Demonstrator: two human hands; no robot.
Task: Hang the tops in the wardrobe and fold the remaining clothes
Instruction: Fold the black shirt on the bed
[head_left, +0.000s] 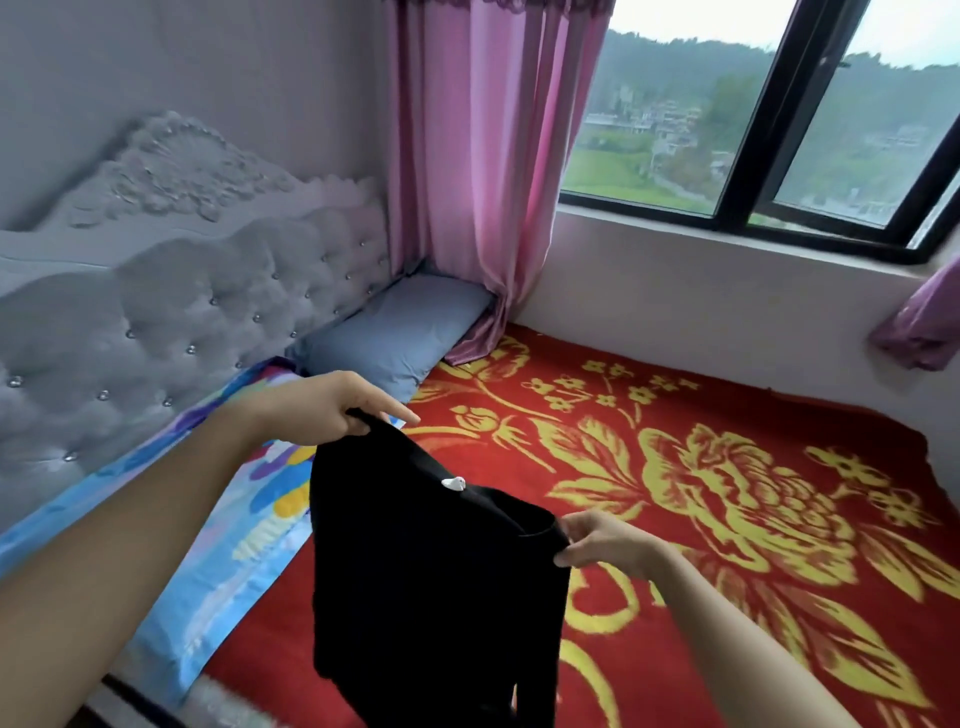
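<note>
Garment: black garment, soft cloth hanging limp; whether it is a top cannot be confirmed.
Location: held in the air above the red floral blanket; its lower part runs out of view.
Left hand: left hand grips one upper corner, fingers curled over the cloth, index finger extended.
Right hand: right hand pinches the opposite upper corner between thumb and fingertips.
Handling: judged light, floppy and not fragile; it will likely sag wherever unsupported.
Hold points: the upper edge either side of the white tag appears best.
</note>
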